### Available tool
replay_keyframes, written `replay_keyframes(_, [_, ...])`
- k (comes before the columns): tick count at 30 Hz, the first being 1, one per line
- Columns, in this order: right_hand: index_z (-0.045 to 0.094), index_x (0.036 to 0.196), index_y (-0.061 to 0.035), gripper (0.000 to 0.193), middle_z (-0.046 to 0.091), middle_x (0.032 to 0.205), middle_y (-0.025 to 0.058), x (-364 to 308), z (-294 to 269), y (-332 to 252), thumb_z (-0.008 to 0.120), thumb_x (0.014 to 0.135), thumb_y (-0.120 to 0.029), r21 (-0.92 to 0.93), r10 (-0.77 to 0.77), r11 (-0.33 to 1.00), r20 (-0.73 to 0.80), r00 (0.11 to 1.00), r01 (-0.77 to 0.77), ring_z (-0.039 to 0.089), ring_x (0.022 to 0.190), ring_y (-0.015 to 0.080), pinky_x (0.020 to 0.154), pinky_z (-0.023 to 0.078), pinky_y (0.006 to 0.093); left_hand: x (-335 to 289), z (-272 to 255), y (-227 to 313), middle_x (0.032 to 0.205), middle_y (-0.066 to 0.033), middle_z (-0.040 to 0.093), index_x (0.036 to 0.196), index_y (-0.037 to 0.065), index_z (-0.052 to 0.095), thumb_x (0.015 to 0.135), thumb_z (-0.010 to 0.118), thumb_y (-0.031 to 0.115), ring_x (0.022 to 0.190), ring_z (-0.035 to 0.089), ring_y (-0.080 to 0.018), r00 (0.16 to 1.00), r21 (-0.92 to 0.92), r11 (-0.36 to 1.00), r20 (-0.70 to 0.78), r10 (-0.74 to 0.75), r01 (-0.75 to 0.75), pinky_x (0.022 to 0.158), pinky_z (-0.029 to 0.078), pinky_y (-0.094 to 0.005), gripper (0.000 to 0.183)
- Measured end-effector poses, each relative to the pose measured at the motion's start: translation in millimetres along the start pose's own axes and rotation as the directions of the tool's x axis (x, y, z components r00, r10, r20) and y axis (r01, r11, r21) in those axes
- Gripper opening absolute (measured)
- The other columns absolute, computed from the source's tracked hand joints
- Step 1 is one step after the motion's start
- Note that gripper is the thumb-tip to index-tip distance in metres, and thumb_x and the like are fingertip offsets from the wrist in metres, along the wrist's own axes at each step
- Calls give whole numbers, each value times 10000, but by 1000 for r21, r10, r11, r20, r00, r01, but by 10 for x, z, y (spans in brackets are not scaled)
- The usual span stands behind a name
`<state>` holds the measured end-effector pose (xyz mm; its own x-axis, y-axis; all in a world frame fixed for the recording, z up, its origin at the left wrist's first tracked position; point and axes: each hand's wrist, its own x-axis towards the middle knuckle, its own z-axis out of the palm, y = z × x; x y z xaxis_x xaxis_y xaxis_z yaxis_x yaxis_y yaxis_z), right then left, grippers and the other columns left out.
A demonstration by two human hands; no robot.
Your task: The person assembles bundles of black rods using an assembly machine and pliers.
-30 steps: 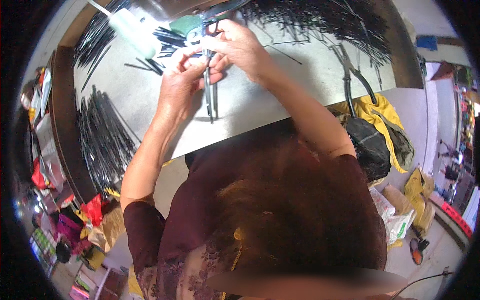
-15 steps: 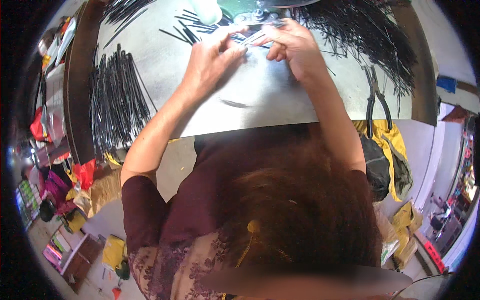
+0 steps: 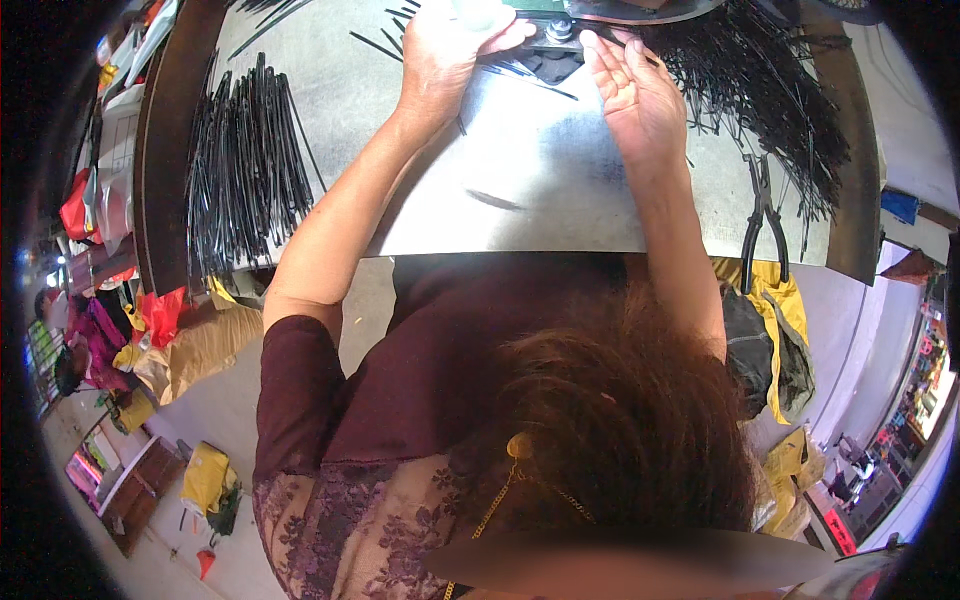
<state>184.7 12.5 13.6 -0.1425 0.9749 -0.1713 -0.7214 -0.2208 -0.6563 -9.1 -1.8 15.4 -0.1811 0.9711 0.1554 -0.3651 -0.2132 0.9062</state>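
Note:
My left hand (image 3: 440, 62) is at the far side of the metal-topped table, its fingers bent towards the left side of a dark metal block with a bolt (image 3: 558, 28). A bright, translucent white rounded piece (image 3: 478, 12) overlaps the fingers, so what they hold is hidden. My right hand (image 3: 642, 98) is to the right of the block, palm partly turned up, its fingers drawn together beside a thin black piece (image 3: 622, 36). I cannot make out what lies between those fingertips. Several thin dark strips (image 3: 530, 74) lie on the table below the block.
A bundle of black strips (image 3: 250, 165) lies at the left, and a large tangled heap of them (image 3: 770, 90) at the right. Black-handled pliers (image 3: 762, 220) reach over the near table edge. Raised brown boards (image 3: 165, 150) edge the sides. Yellow and dark bags (image 3: 770, 340) stand below.
My hands have moved apart, the right one rightwards, to either side of the bolted block. The pale strips held between them no longer show. The whole view has shifted slightly.

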Motion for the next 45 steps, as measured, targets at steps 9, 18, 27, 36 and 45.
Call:
replay_keyframes(9, [463, 1183, 133, 251, 525, 1253, 341, -37, 4, 37, 428, 1029, -61, 5, -53, 999, 27, 998, 53, 540, 1238, 400, 1111, 430, 465, -101, 107, 110, 732, -19, 548, 810, 44, 554, 890, 628, 39, 623, 540, -124, 999, -59, 998, 30, -32, 34, 668, 508, -273, 109])
replay_keyframes(18, [435, 1192, 135, 272, 532, 1232, 352, -62, 18, 53, 426, 1034, -85, -138, -72, 987, 83, 994, 83, 555, 1218, 413, 1087, 453, 469, -20, -48, 84, 735, 11, 495, 828, 98, 507, 956, 558, 107, 616, 522, -100, 973, -209, 953, -15, -229, 221, 672, 544, -283, 137])
replay_keyframes(27, [430, 1210, 135, 282, 528, 1262, 357, -1, -77, 9, 411, 1039, -88, -93, -76, 993, 21, 997, 77, 562, 1216, 401, 1065, 473, 451, -74, 256, 232, 755, 7, 494, 826, 103, 501, 947, 569, 79, 693, 574, -124, 956, -101, 973, -190, -225, 209, 734, 572, -323, 141])
replay_keyframes(36, [445, 1221, 116, 302, 568, 1228, 336, -70, -43, -21, 450, 1032, -119, -219, -46, 974, 56, 997, 57, 605, 1165, 374, 1022, 508, 419, -37, 91, 192, 754, 1, 503, 820, 94, 522, 984, 559, 167, 714, 589, -136, 935, -170, 936, -129, -331, 308, 773, 573, -331, 184])
replay_keyframes(45, [452, 1217, 119, 297, 559, 1242, 339, 29, -106, -37, 458, 1026, -108, -158, -34, 987, 22, 999, 37, 612, 1159, 362, 1007, 516, 410, 13, 37, 52, 771, -2, 516, 823, 93, 527, 971, 576, 143, 714, 584, -137, 978, -194, 959, 15, -209, 208, 741, 570, -321, 164])
